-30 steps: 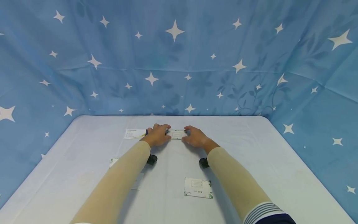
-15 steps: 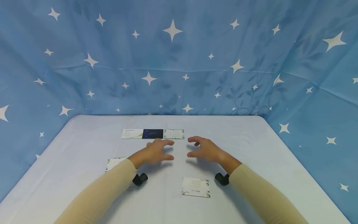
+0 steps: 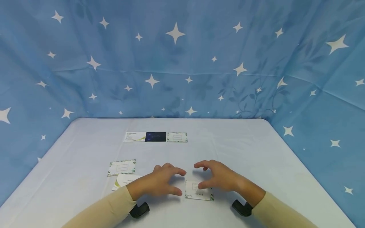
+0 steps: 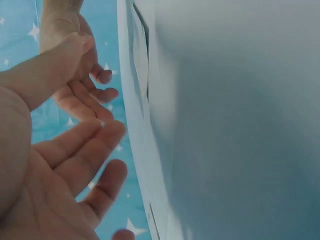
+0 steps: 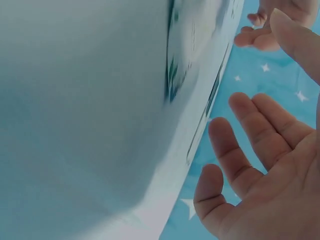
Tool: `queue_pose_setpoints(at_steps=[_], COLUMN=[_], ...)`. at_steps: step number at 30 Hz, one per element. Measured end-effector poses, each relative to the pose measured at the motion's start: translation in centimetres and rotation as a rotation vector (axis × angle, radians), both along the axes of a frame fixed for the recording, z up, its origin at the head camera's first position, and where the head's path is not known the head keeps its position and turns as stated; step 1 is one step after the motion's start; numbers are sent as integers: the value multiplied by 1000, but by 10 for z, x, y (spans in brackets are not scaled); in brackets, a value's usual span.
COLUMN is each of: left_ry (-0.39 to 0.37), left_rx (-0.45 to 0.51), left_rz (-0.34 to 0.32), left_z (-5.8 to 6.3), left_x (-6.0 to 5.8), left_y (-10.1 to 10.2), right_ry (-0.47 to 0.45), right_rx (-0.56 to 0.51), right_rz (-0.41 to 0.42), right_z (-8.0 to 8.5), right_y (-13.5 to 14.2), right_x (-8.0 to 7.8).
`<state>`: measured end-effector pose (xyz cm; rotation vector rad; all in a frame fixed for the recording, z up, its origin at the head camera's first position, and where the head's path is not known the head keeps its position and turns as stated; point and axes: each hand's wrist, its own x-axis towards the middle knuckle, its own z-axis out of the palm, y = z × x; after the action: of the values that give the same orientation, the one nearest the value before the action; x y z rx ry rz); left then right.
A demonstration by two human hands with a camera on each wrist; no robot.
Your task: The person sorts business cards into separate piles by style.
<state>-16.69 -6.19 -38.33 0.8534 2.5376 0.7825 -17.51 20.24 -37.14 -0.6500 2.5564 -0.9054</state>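
In the head view my left hand (image 3: 159, 182) hovers over the white table with its fingers apart, holding nothing. Opposite it, my right hand (image 3: 223, 177) is also spread and holds nothing; its thumb overlaps a leaf-bordered white card (image 3: 199, 193) lying below it. Both wrist views show the palms and loosely bent fingers with nothing in them. Left of my left hand lie another leaf-bordered card (image 3: 122, 167) and a white card with a yellow-green curve (image 3: 124, 180), which the left forearm partly covers.
Toward the back edge, a white card with a green curve (image 3: 134, 136), a dark blue card (image 3: 155, 136) and a leaf-bordered card (image 3: 177, 137) lie side by side in a row. A blue star-patterned curtain (image 3: 176, 63) stands behind the table.
Both hands have left the leaf-bordered card at the right end of the back row and drawn toward the front. They now hover around the front leaf-bordered card.
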Motion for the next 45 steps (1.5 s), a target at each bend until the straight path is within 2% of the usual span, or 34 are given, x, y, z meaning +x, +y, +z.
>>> queue_pose_setpoints(at_steps=[5,10,13,17,24,36,45], left_ry=[16,139,184,190,197,240,237], left_rx=[-22,-42,-62,-87,-104,-111,-95], left_rz=[-1,-21,3,21,26,32,42], left_z=[-3,-6,-6,-4,-3,-5,-4], left_x=[8,11,14,16,17,18,18], left_y=[11,23,29,32,33,33,32], right_ry=[-2,71,134,191,231,350,425], right_rx=[50,128,158,176,195,228,222], right_rz=[17,18,26,41,48,70,76], right_z=[-1,-8,-11,-13,-13,-20,-20], right_y=[6,10,10,10,10,4,-5], right_x=[13,21,24,27,30,25,25])
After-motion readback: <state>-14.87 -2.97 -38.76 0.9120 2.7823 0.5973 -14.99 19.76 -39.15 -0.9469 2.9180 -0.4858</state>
